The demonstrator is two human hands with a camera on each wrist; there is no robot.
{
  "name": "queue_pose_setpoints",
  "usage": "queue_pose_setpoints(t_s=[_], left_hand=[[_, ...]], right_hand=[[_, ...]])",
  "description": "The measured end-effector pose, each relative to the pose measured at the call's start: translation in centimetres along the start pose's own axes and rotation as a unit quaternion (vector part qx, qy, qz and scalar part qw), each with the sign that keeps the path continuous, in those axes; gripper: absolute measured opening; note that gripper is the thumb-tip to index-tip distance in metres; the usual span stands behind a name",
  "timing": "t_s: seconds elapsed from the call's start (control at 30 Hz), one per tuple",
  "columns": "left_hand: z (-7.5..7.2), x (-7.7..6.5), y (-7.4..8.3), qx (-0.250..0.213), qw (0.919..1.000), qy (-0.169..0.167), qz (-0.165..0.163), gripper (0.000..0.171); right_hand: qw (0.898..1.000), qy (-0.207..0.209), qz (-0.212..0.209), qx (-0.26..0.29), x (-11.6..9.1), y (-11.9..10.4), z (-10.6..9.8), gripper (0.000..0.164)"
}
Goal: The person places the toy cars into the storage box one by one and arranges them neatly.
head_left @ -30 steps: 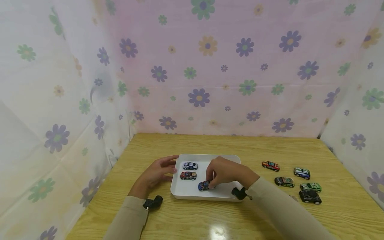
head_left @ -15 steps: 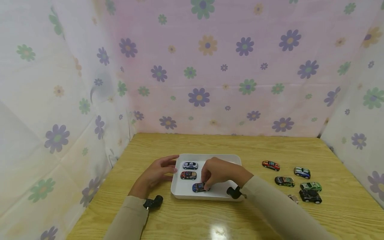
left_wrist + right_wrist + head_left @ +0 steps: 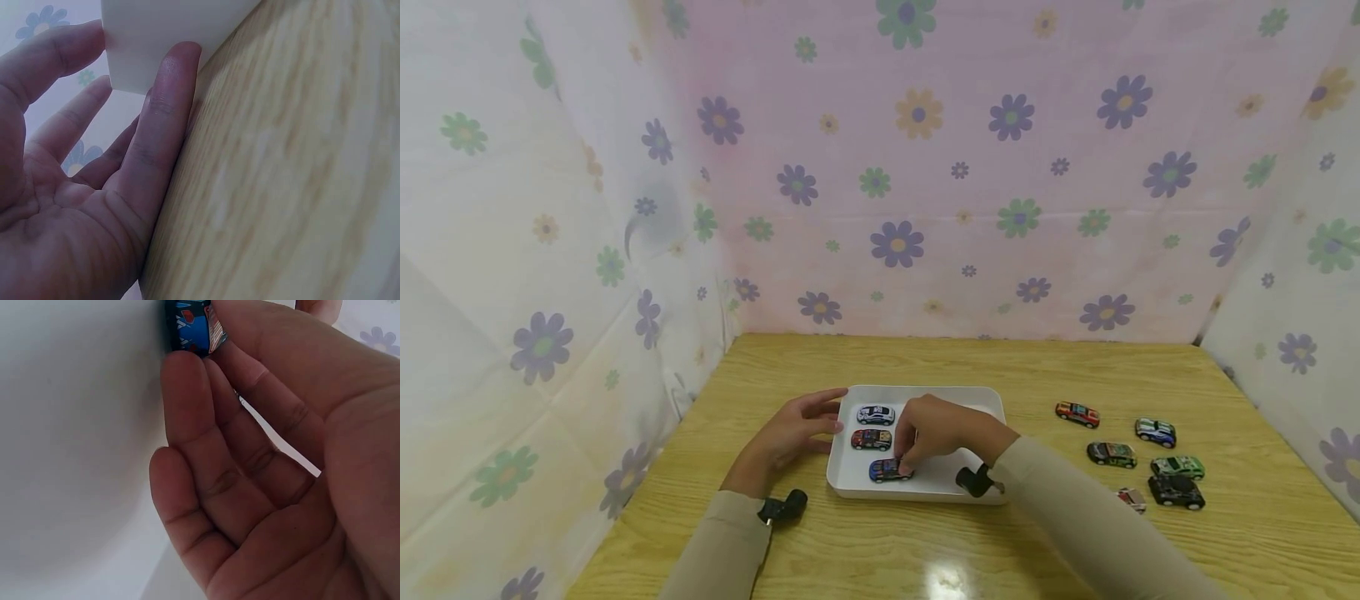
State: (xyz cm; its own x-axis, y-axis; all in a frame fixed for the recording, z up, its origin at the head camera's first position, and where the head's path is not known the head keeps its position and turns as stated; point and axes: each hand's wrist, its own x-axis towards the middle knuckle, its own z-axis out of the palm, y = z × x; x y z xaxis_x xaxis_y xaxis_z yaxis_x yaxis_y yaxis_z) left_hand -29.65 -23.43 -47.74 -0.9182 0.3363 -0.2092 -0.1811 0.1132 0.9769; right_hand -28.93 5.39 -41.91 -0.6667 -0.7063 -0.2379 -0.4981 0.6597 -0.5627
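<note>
My right hand point(image 3: 936, 435) pinches a blue toy car point(image 3: 886, 471) by its right end, low over the floor of the white tray point(image 3: 955, 496). In the right wrist view, the blue toy car point(image 3: 192, 328) is partly hidden by the fingers. Above it in the tray, a red toy car point(image 3: 871, 439) and a white toy car point(image 3: 876, 414) are lined up along the left side. My left hand point(image 3: 790, 433) rests at the tray's left wall, and the left wrist view shows fairly straight fingers point(image 3: 159, 119) touching the tray's outer side point(image 3: 156, 37).
Right of the tray on the wooden table point(image 3: 880, 550) lie several toy cars, among them a red one point(image 3: 1077, 414), a green one point(image 3: 1177, 467) and a black one point(image 3: 1176, 492). A flowered cloth point(image 3: 865, 208) surrounds the table at the back and sides.
My right hand has slid the blue toy car leftward in the tray, into line below the red one. The left hand has stayed at the tray's left wall.
</note>
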Motion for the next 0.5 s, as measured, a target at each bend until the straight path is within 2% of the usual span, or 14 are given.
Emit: queue_pose_setpoints(t_s=[0.3, 0.5], left_hand=[[-0.1, -0.01, -0.03, 0.0, 1.0, 0.003, -0.003, 0.067], [-0.29, 0.23, -0.27, 0.004, 0.9999, -0.013, 0.002, 0.069]], right_hand=[[1.0, -0.002, 0.015, 0.009, 0.65, -0.18, 0.23, 0.013], [1.0, -0.002, 0.01, 0.005, 0.96, -0.68, 0.2, 0.013]])
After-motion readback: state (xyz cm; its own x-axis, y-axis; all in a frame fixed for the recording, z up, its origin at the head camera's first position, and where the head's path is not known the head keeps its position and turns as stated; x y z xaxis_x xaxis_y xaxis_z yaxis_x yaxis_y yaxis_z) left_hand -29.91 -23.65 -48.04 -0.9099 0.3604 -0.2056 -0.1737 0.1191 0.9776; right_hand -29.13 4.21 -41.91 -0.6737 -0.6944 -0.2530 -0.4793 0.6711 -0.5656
